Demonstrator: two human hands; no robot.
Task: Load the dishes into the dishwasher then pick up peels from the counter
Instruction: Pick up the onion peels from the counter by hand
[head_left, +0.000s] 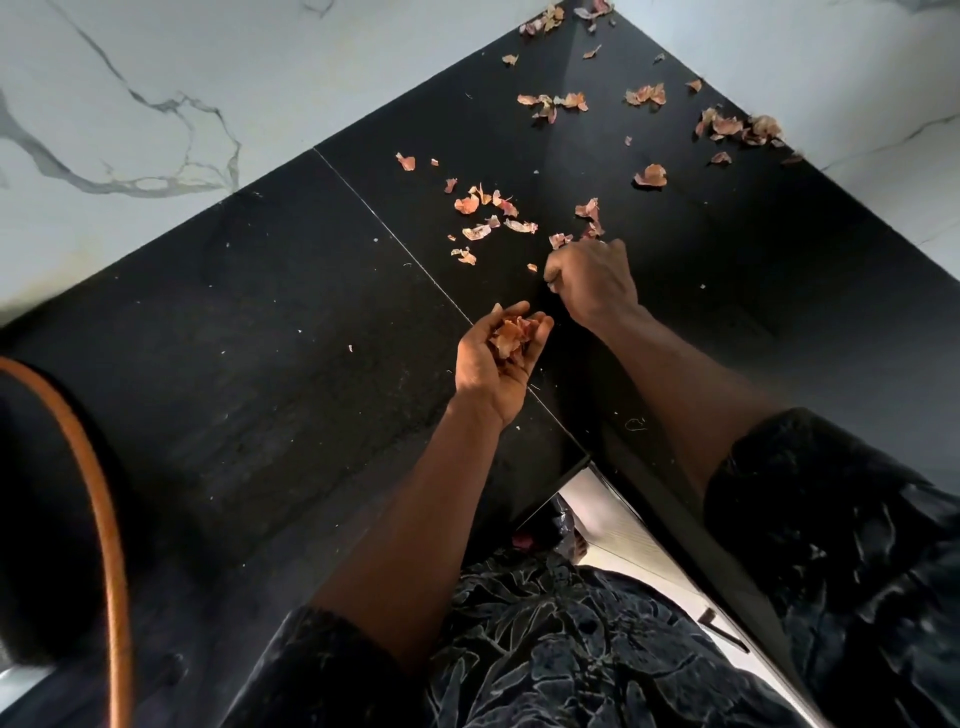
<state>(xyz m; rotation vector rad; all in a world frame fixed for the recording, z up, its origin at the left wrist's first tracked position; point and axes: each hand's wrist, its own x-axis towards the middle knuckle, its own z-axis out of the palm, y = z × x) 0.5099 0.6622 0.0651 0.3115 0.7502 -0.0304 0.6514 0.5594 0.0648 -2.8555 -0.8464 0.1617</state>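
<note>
Dry pinkish-orange onion peels (496, 215) lie scattered over the black counter (291, 312), reaching back into the corner. My left hand (493, 369) is palm up above the counter, its fingers curled round a small heap of gathered peels (514, 335). Just beyond it, my right hand (592, 280) is knuckles up with curled fingers, pinching at a peel (561, 240) by its fingertips. More peels (737, 127) lie along the right wall.
White marble-look walls (130, 104) meet at the far corner and bound the counter on both sides. An orange hose (106, 519) curves along the left edge. A pale cabinet front (639, 545) shows below the counter's near edge.
</note>
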